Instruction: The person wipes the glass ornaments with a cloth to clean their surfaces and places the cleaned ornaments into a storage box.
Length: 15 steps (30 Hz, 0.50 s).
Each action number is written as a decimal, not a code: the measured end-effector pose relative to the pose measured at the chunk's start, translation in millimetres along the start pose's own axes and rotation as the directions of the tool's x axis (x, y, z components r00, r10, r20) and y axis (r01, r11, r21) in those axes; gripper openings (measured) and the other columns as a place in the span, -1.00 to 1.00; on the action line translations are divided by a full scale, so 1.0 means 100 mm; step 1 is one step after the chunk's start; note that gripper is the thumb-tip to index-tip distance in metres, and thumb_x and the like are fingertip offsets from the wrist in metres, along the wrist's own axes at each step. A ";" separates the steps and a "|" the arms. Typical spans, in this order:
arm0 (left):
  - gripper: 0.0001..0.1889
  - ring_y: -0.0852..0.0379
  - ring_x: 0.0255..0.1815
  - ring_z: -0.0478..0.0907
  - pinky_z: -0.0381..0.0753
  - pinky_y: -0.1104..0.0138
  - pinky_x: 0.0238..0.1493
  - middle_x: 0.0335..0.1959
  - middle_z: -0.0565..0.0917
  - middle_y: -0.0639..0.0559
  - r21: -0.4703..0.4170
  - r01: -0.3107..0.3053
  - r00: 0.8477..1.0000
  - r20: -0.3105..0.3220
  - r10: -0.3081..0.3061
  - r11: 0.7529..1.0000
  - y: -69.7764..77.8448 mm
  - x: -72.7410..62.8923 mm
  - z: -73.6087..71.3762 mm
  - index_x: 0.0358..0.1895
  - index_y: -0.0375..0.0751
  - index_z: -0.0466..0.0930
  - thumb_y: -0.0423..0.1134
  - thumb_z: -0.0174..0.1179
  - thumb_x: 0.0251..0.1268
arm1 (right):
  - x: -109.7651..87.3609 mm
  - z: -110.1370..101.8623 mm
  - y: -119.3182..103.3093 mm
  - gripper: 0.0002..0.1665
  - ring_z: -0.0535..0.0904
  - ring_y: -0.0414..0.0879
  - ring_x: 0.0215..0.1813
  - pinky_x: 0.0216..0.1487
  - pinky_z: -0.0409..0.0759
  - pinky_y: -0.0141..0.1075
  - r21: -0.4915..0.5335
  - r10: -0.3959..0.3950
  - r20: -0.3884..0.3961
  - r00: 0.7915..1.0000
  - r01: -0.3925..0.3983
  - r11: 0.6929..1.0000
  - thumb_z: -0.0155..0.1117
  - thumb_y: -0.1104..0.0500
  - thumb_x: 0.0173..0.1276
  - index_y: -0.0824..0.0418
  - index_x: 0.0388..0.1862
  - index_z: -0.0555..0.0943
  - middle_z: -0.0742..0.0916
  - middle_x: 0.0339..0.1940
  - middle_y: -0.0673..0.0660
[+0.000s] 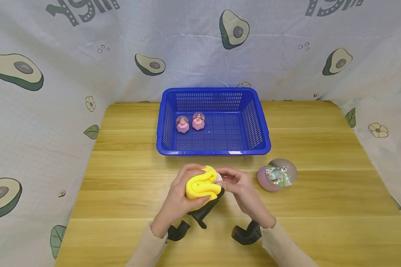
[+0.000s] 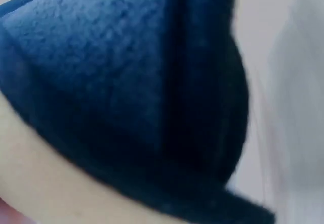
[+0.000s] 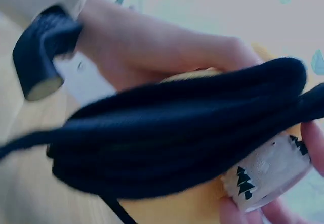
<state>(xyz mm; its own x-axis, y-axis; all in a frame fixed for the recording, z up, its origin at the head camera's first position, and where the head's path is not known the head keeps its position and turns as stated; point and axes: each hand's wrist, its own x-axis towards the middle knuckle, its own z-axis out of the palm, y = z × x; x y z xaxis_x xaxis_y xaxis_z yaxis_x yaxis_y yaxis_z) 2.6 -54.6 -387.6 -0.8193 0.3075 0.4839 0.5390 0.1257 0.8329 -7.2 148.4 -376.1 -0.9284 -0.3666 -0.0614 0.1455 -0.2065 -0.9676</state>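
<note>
Near the table's middle, my left hand (image 1: 178, 193) grips a folded yellow cloth (image 1: 200, 184), with the thumb in front and fingers over the top. My right hand (image 1: 242, 191) pinches a small white object (image 1: 218, 178) (image 3: 268, 168) printed with dark fir trees. It sits against the cloth, which hides part of it. Below the cloth hangs a black folded item (image 1: 205, 211) with a thin strap; it fills much of the right wrist view, and I cannot tell its kind. Blurred dark textured material (image 2: 111, 67) covers most of the left wrist view.
A blue plastic basket (image 1: 214, 152) stands behind the hands, with two small pink snow globes (image 1: 182, 125) (image 1: 198, 121) at its left. To the right, a larger snow globe (image 1: 276, 175) with a pink base lies tilted on the wooden table (image 1: 120, 178). Avocado-print sheets surround it.
</note>
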 end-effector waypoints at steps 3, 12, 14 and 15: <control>-0.36 -0.08 0.12 0.41 0.44 0.13 0.12 0.12 0.41 -0.12 0.082 -0.073 0.997 0.041 0.070 0.994 0.01 0.01 -0.01 0.09 -0.16 0.42 -0.41 0.47 -0.18 | 0.02 -0.04 0.01 -0.72 0.63 -0.14 -0.14 -0.11 0.60 -0.34 0.082 0.085 0.061 0.995 -0.090 0.993 0.09 0.35 0.35 0.37 0.00 0.58 0.71 -0.14 0.09; -0.29 -0.12 0.12 0.35 0.43 0.09 0.12 0.16 0.39 -0.11 0.233 -0.199 0.978 0.102 0.180 0.952 -0.03 0.03 -0.03 0.11 -0.11 0.40 -0.39 0.50 -0.26 | 0.07 -0.10 0.03 -0.74 0.61 -0.20 -0.26 -0.20 0.60 -0.38 0.077 0.153 0.170 0.973 -0.168 0.983 -0.03 0.23 0.48 0.28 -0.12 0.61 0.69 -0.26 0.03; -0.34 -0.11 0.12 0.39 0.45 0.10 0.10 0.14 0.41 -0.10 0.198 -0.131 0.991 0.065 0.121 0.971 -0.05 0.02 -0.02 0.07 -0.11 0.42 -0.40 0.49 -0.22 | 0.06 -0.05 0.01 -0.72 0.62 -0.18 -0.21 -0.18 0.61 -0.34 0.010 0.148 0.106 0.983 -0.150 0.989 0.05 0.24 0.45 0.43 -0.03 0.55 0.69 -0.21 0.06; -0.36 -0.11 0.12 0.40 0.46 0.10 0.10 0.14 0.41 -0.10 0.170 -0.097 0.995 0.046 0.090 0.981 -0.06 0.01 -0.02 0.06 -0.11 0.42 -0.41 0.48 -0.20 | 0.05 -0.02 0.00 -0.67 0.62 -0.17 -0.18 -0.16 0.61 -0.33 -0.028 0.139 0.069 0.988 -0.137 0.990 0.09 0.24 0.43 0.50 0.01 0.51 0.69 -0.19 0.09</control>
<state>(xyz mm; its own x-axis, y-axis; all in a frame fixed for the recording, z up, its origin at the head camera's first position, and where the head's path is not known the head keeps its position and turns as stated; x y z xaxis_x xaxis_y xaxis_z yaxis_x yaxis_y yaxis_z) -2.2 -56.6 -391.6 -0.7575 0.3604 0.5444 0.6412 0.2541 0.7240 -12.3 148.1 -377.1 -0.8733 -0.4534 -0.1780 0.2620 -0.1291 -0.9564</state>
